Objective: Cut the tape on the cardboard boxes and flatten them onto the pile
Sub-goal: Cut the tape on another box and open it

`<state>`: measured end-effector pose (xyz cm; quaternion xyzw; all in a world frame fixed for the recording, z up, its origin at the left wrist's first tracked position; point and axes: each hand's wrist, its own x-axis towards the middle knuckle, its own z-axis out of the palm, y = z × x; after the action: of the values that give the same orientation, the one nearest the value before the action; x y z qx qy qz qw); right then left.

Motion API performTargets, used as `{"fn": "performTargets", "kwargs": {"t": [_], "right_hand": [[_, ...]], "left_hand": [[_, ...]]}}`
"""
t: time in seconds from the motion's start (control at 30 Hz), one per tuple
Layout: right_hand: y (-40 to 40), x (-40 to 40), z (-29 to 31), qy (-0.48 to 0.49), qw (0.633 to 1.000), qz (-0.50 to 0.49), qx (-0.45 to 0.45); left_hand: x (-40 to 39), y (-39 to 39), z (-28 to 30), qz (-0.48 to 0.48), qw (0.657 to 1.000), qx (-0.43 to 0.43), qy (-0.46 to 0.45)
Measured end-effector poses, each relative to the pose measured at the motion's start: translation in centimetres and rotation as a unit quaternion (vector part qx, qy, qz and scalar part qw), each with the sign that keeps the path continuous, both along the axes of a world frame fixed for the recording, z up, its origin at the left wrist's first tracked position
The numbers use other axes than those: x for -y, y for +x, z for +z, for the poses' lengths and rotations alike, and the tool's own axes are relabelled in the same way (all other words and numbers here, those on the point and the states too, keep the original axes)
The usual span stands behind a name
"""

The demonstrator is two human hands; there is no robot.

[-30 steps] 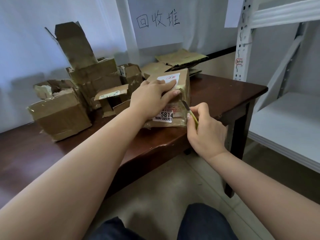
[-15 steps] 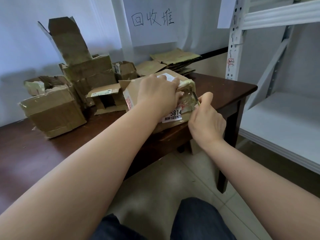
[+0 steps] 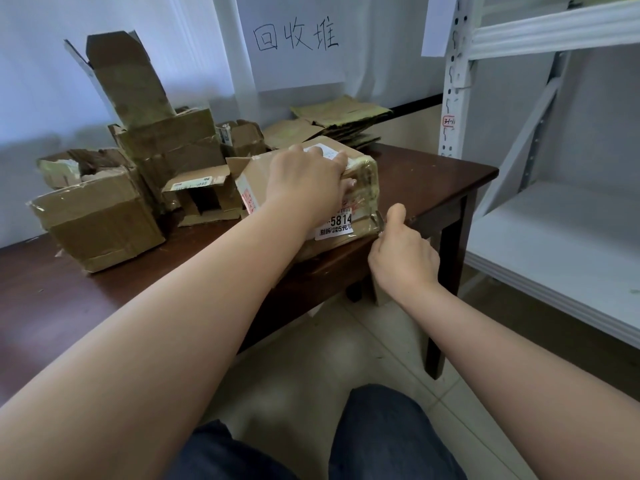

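A taped cardboard box (image 3: 362, 183) with a white "5814" label lies tilted at the front edge of the dark wooden table (image 3: 433, 181). My left hand (image 3: 308, 183) grips its top, fingers curled over the far right edge. My right hand (image 3: 401, 252) is at the box's lower right corner, fingers curled round a small cutter whose metal tip (image 3: 381, 225) just shows against the tape; the handle is hidden in my fist. A pile of flattened cardboard (image 3: 341, 116) lies at the back of the table under a handwritten paper sign (image 3: 296, 39).
Several opened and taped boxes (image 3: 100, 216) crowd the table's left half, one tall box (image 3: 128, 77) standing on another. A white metal shelf rack (image 3: 554, 237) stands close on the right. My knees (image 3: 381, 434) are below, over a tiled floor.
My left hand has tipped and turned the box, shifting its grip to the top. My right hand has drawn the cutter down to the lower right corner, so the yellow handle no longer shows.
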<state>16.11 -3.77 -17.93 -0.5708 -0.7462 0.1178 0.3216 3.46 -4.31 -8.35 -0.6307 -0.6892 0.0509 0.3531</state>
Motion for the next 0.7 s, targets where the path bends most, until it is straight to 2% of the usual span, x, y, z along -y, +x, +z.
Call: {"fn": "performTargets", "kwargs": {"t": [0.17, 0.3, 0.37, 0.43, 0.47, 0.53, 0.6, 0.63, 0.7], "right_hand": [[1.7, 0.3, -0.7, 0.015, 0.999, 0.035, -0.007], [3.4, 0.6, -0.7, 0.141, 0.985, 0.017, -0.095], [3.3, 0.1, -0.1, 0.131, 0.983, -0.002, -0.128], [2.6, -0.3, 0.4, 0.082, 0.983, 0.026, -0.161], [2.1, -0.4, 0.5, 0.067, 0.98, 0.052, -0.183], [1.3, -0.3, 1.0, 0.044, 0.969, 0.091, -0.223], [0.8, 0.1, 1.8, 0.045, 0.964, 0.111, -0.238], [0.5, 0.2, 2.1, 0.056, 0.962, 0.118, -0.239], [-0.1, 0.5, 2.6, 0.075, 0.961, 0.123, -0.237]], "left_hand": [[-0.1, -0.4, 0.0, 0.003, 1.0, 0.026, -0.001], [0.2, -1.5, 0.1, -0.012, 0.998, 0.051, -0.019], [1.3, -2.7, 0.1, -0.033, 0.995, 0.083, -0.037], [3.0, -4.4, 0.3, -0.079, 0.982, 0.157, -0.066], [4.1, -5.4, 0.6, -0.116, 0.965, 0.218, -0.09], [6.5, -6.8, 1.3, -0.19, 0.898, 0.367, -0.154], [8.7, -7.8, 2.1, -0.203, 0.834, 0.481, -0.18], [9.7, -8.3, 2.5, -0.19, 0.816, 0.519, -0.169], [11.0, -8.8, 3.3, -0.164, 0.812, 0.544, -0.134]]}}
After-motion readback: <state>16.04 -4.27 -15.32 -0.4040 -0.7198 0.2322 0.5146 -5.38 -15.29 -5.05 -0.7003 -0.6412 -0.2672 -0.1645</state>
